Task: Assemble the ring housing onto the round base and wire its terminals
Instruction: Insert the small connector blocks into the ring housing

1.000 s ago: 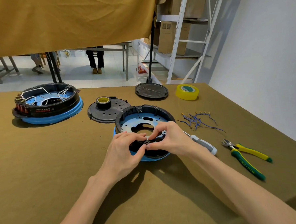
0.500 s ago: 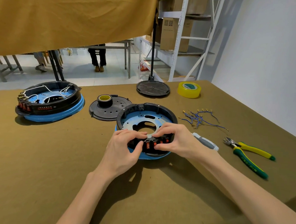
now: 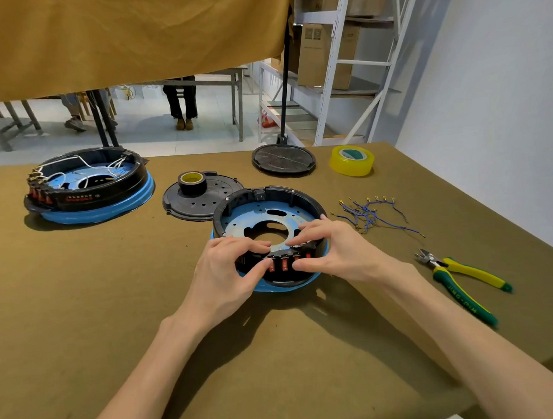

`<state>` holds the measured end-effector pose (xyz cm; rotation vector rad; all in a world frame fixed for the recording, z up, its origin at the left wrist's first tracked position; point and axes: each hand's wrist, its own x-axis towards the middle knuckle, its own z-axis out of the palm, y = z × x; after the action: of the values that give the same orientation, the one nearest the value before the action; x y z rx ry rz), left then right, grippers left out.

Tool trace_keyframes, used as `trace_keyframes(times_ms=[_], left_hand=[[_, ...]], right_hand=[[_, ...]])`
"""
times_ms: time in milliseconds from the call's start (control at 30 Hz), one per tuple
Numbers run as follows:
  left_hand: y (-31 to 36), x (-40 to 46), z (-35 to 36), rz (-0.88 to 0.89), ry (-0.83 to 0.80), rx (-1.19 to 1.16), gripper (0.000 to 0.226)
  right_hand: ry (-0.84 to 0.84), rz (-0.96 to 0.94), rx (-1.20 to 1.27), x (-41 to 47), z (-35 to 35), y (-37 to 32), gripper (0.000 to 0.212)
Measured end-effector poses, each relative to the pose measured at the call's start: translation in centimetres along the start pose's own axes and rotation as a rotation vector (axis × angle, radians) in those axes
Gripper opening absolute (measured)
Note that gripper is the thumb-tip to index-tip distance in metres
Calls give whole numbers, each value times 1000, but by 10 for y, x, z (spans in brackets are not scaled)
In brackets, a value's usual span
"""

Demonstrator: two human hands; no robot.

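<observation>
A black ring housing [image 3: 279, 195] sits on a round blue base [image 3: 262, 219] in the middle of the table. Its near side carries a row of red switches [image 3: 285, 263]. My left hand [image 3: 227, 270] grips the housing's near-left rim, thumb outside by the switches and fingers over the top edge. My right hand [image 3: 334, 247] grips the near-right rim the same way, fingers reaching inside. A bundle of blue wires [image 3: 369, 214] with metal terminals lies to the right, untouched.
A wired housing on a blue base [image 3: 87, 188] stands at the left. A black cover [image 3: 195, 202] holds a black tape roll [image 3: 191, 181]. A second black disc [image 3: 283, 158] and yellow tape [image 3: 352, 160] lie behind. Yellow-green cutters [image 3: 463, 283] lie right.
Both hands shifted from pinching together at the rim's centre to spreading apart along it, uncovering the red switches. The housing looks lower on the base.
</observation>
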<state>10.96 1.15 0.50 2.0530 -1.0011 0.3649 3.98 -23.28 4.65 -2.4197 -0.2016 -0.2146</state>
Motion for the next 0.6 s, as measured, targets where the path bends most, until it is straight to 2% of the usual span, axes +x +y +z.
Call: trace_keyframes(times_ms=[133, 267, 367, 467, 533, 600], left_hand=[[0, -1, 2, -3, 23, -14, 21], [11, -2, 13, -73, 63, 53, 40], [17, 2, 20, -128, 93, 107, 39], [14, 3, 20, -110, 97, 88, 37], [10, 5, 17, -93, 96, 72, 38], [8, 7, 15, -81, 94, 51, 38]], right_hand=[[62, -12, 72, -5, 4, 6, 32], [87, -34, 77, -4, 8, 9, 31], [73, -62, -102, -4, 5, 11, 46], [33, -128, -348, 1, 0, 10, 60], [12, -151, -401, 6, -3, 6, 67], [8, -135, -360, 9, -4, 5, 61]])
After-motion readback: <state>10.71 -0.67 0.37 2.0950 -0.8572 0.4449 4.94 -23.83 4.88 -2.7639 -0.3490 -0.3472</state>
